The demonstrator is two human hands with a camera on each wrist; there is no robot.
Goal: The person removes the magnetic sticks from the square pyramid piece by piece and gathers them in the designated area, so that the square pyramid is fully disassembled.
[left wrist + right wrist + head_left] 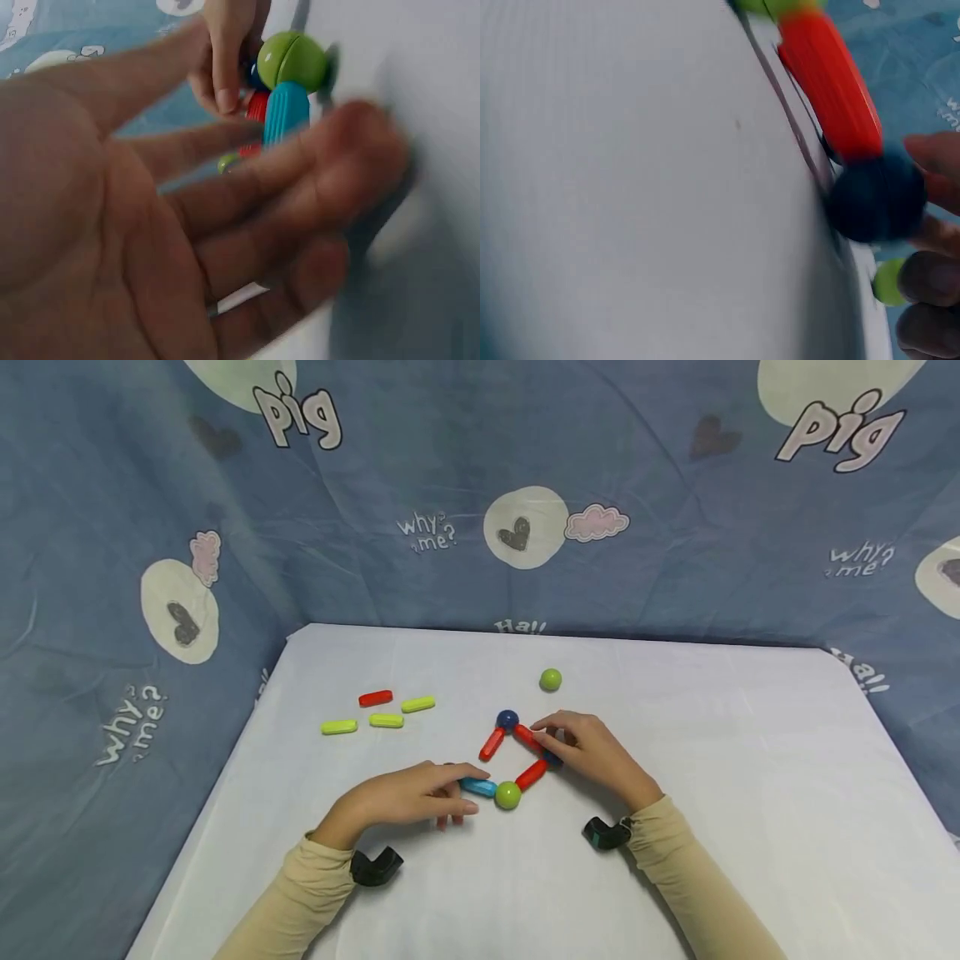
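Several rods and balls form a bent, partly joined shape on the white table. At its top sits a navy ball (pixel 507 720) with two red rods running down from it. A second navy ball (pixel 877 196), a lower red rod (pixel 532 774), a green ball (pixel 507 795) and a light blue rod (pixel 477 787) continue the shape. My left hand (pixel 412 795) has its fingers extended, the index finger resting on the light blue rod. With thumb and fingertips, my right hand (pixel 596 756) pinches the upper right red rod (pixel 527 737), partly covering it and the second navy ball.
Left of the shape lie a loose red rod (pixel 376 698) and three yellow-green rods (pixel 386 721). A loose green ball (pixel 551 680) sits farther back. Behind the white table (pixel 750 760) hangs a blue printed cloth (pixel 420 585). Black wrist cameras (pixel 377 867) protrude beneath both wrists.
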